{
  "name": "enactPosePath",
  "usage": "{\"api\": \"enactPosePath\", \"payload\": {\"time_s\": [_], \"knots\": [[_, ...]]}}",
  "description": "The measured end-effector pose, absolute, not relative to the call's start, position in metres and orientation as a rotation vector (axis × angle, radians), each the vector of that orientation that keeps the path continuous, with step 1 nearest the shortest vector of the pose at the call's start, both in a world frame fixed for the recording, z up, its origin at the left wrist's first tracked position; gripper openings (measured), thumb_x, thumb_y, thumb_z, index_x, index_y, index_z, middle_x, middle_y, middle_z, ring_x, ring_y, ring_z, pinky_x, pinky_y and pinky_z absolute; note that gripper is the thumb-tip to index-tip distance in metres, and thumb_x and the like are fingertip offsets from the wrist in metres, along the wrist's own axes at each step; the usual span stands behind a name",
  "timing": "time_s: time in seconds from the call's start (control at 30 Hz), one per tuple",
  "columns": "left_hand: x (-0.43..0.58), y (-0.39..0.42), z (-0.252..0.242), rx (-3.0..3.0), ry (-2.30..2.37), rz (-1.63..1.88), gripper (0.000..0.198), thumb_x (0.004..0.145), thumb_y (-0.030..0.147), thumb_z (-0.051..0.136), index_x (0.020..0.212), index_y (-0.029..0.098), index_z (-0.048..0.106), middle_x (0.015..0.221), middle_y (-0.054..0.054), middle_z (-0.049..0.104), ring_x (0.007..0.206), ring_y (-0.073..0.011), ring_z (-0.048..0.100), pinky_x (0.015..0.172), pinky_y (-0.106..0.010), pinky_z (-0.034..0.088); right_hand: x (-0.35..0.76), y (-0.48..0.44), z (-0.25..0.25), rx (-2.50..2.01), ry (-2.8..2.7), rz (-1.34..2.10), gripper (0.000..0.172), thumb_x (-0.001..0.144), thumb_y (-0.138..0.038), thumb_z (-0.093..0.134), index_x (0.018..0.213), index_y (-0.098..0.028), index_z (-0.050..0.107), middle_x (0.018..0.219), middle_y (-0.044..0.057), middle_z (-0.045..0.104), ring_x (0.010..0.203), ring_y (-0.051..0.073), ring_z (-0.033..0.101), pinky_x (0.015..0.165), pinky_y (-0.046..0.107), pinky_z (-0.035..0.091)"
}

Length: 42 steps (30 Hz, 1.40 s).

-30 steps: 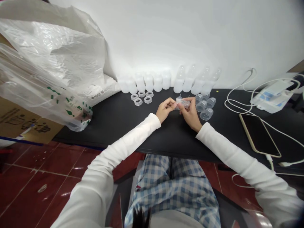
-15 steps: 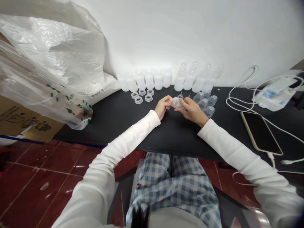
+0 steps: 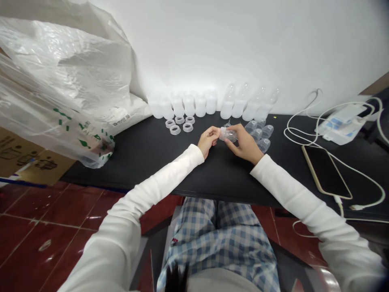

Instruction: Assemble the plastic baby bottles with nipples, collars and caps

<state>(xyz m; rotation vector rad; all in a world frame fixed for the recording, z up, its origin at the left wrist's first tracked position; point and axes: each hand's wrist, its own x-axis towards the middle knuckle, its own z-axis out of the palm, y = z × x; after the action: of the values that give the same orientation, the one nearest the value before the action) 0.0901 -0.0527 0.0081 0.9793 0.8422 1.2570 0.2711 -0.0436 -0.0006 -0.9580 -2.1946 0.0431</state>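
Cap [image 3: 230, 135] apparently in right hand [image 3: 245, 144]

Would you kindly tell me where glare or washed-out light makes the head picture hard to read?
In the head view, the tops of the white bottles nearly fade into the bright wall; the white plastic bag shows glare, the red floor has small glints; the clear piece being held has faint outlines.
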Motion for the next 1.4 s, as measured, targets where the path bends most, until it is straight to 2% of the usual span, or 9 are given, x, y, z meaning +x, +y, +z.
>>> {"api": "enactPosePath", "payload": {"time_s": [0.23,0.43,0.67,0.8,0.9,1.0,1.1,1.23,1.4], "knots": [[0.087,-0.049,0.007,1.195,0.845,1.272,0.026,0.083,0.032,0.075,0.072,0.017,0.056,0.061,0.006,0.043,0.051,-0.0046,0.032,0.050,-0.021,0.025,0.261,-0.047,-0.010,-1.123,-1.896,0.366,0.050,0.099,-0.067,0.048,0.119,-0.023,0.055,0.085,0.004,0.065,0.061,0.019,0.057,0.064,0.036,0.054],[0.084,-0.053,0.015,1.095,0.798,1.235,0.031,0.083,0.026,0.070,0.070,0.018,0.042,0.060,0.009,0.034,0.046,-0.0019,0.022,0.046,-0.018,0.014,0.267,-0.040,-0.009,-0.967,-2.125,-0.019,0.054,0.103,-0.061,0.043,0.133,-0.019,0.059,0.099,0.012,0.066,0.085,0.025,0.063,0.077,0.040,0.057],[0.079,-0.049,0.024,0.925,0.812,1.079,0.033,0.083,0.020,0.068,0.070,0.019,0.037,0.056,0.011,0.030,0.039,0.0001,0.018,0.041,-0.014,0.008,0.278,-0.038,0.006,-0.837,-2.452,-0.339,0.036,0.108,-0.032,0.037,0.133,-0.028,0.063,0.108,0.012,0.065,0.089,0.022,0.059,0.085,0.039,0.058],[0.069,-0.038,0.029,0.918,0.880,0.923,0.028,0.085,0.016,0.064,0.069,0.018,0.041,0.056,0.007,0.041,0.036,0.0016,0.020,0.038,-0.013,0.006,0.283,-0.040,0.013,-0.761,-2.591,-0.316,0.055,0.099,-0.005,0.031,0.137,-0.031,0.061,0.124,0.011,0.064,0.106,0.023,0.062,0.093,0.042,0.059],[0.062,-0.031,0.030,0.923,0.897,0.790,0.029,0.085,0.019,0.067,0.068,0.017,0.044,0.056,0.007,0.043,0.035,0.0020,0.019,0.036,-0.013,0.007,0.282,-0.041,0.012,-0.720,-2.627,-0.294,0.064,0.094,0.002,0.031,0.139,-0.034,0.060,0.136,0.010,0.061,0.118,0.023,0.061,0.098,0.044,0.058],[0.060,-0.027,0.026,0.938,0.880,0.764,0.035,0.087,0.023,0.069,0.065,0.017,0.043,0.054,0.008,0.039,0.034,0.0018,0.019,0.035,-0.013,0.008,0.279,-0.039,0.005,-0.714,-2.578,-0.242,0.052,0.100,-0.006,0.035,0.138,-0.031,0.061,0.139,0.012,0.061,0.120,0.024,0.062,0.095,0.041,0.058],[0.064,-0.027,0.018,0.979,0.895,0.888,0.040,0.090,0.029,0.070,0.063,0.017,0.043,0.049,0.010,0.033,0.034,0.0013,0.019,0.035,-0.013,0.008,0.275,-0.038,0.000,-0.772,-2.508,-0.205,0.034,0.105,-0.027,0.048,0.136,-0.027,0.063,0.129,0.014,0.066,0.111,0.025,0.066,0.090,0.039,0.058],[0.069,-0.029,0.009,1.057,0.880,1.010,0.039,0.086,0.040,0.077,0.069,0.016,0.051,0.047,0.011,0.035,0.035,-0.0002,0.025,0.035,-0.014,0.013,0.271,-0.041,0.000,-0.934,-2.400,-0.222,0.035,0.104,-0.038,0.051,0.132,-0.022,0.063,0.114,0.013,0.071,0.099,0.027,0.069,0.087,0.042,0.055],[0.074,-0.032,0.004,1.164,0.816,1.065,0.039,0.077,0.044,0.084,0.081,0.017,0.056,0.053,0.010,0.046,0.038,-0.0026,0.035,0.034,-0.017,0.020,0.268,-0.044,-0.001,-1.085,-2.177,-0.077,0.042,0.104,-0.046,0.045,0.130,-0.015,0.058,0.119,0.018,0.071,0.104,0.031,0.069,0.088,0.045,0.052]]}}
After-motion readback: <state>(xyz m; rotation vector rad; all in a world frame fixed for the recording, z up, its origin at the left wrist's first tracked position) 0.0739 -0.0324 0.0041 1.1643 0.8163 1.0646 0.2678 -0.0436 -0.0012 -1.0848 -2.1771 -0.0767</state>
